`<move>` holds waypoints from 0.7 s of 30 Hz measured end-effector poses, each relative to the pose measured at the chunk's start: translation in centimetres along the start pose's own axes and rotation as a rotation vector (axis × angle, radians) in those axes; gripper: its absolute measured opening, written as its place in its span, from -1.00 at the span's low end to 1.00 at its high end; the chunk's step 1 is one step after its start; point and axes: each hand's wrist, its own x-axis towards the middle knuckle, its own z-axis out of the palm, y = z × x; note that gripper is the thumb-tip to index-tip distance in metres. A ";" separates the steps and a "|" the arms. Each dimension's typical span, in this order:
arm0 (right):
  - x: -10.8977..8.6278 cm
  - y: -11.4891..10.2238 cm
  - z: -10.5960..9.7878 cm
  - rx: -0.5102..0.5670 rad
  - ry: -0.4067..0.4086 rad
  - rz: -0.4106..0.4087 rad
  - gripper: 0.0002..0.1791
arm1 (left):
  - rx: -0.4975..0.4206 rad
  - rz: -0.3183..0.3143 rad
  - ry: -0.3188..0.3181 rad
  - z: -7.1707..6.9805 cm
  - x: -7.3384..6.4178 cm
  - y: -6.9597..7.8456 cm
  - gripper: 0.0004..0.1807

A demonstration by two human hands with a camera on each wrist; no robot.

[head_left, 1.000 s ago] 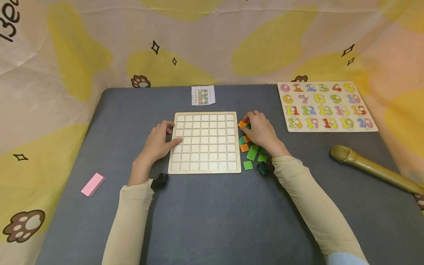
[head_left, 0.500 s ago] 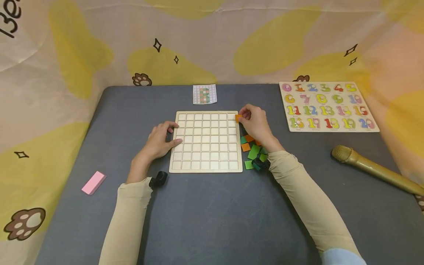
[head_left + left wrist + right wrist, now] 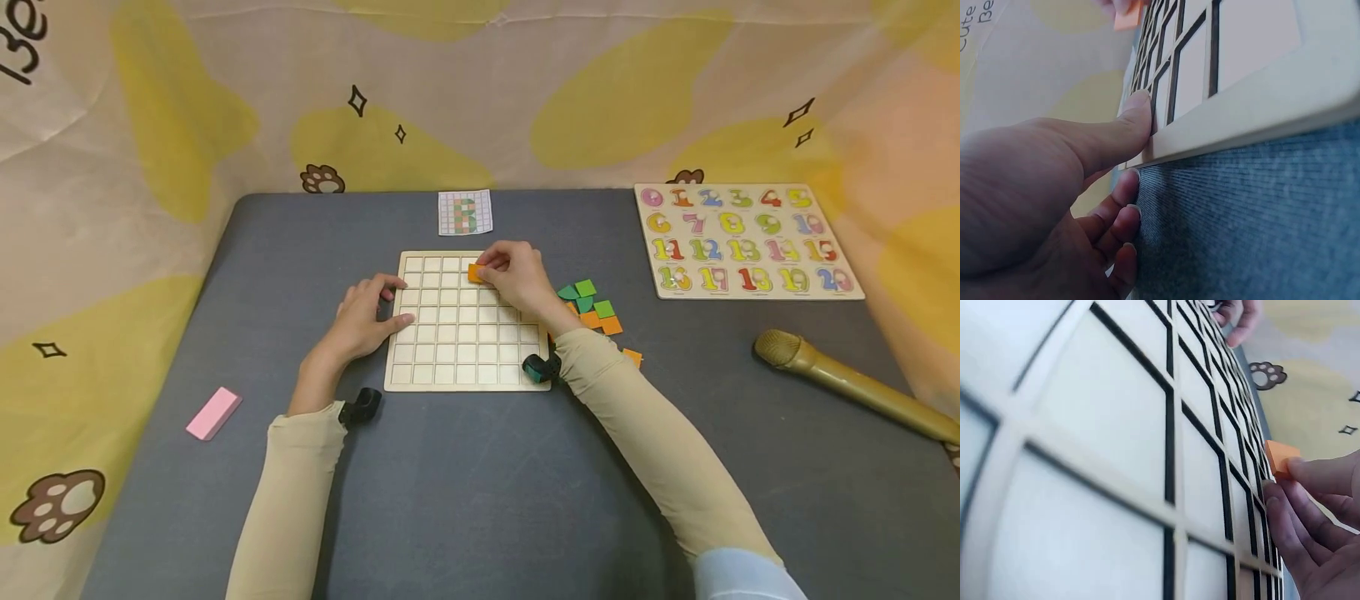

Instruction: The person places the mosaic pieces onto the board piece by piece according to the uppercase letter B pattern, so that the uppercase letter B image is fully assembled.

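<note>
In the head view my right hand (image 3: 516, 275) pinches an orange square tile (image 3: 476, 273) between thumb and fingers, over the upper part of a pale wooden grid board (image 3: 467, 388). The right wrist view shows the tile (image 3: 1281, 459) tilted, close over the grid cells. My left hand (image 3: 362, 321) rests at the board's left edge. Its thumb (image 3: 1138, 115) lies on the rim in the left wrist view, while the other fingertips sit loosely beside the edge, near the table. Right of the board are several loose tiles: green squares (image 3: 603, 309), orange squares (image 3: 611, 325) and rounded green ones (image 3: 567, 292), partly behind the right forearm.
A small card (image 3: 465, 213) with a coloured grid pattern lies behind the board. At the back right is a number puzzle board (image 3: 750, 242), with a gold microphone (image 3: 840, 375) in front of it. A pink block (image 3: 213, 413) lies at the left on the dark table (image 3: 450, 500).
My right hand has picked up the orange tile from the pile and carried it left over the grid board, uncovering more of the loose tiles. The left hand stays at the edge.
</note>
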 end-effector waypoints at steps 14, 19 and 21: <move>1.2 -1.2 2.9 -0.117 -0.078 -0.057 -0.88 | 0.002 -0.024 -0.012 0.1 0.2 0.0 -0.45; 1.3 -1.4 3.2 -0.178 -0.075 -0.052 -0.89 | 0.000 -0.020 -0.017 0.1 0.1 0.0 -0.44; 1.3 -1.4 3.2 -0.203 -0.071 -0.056 -0.88 | 0.003 -0.021 -0.019 0.1 0.1 0.0 -0.44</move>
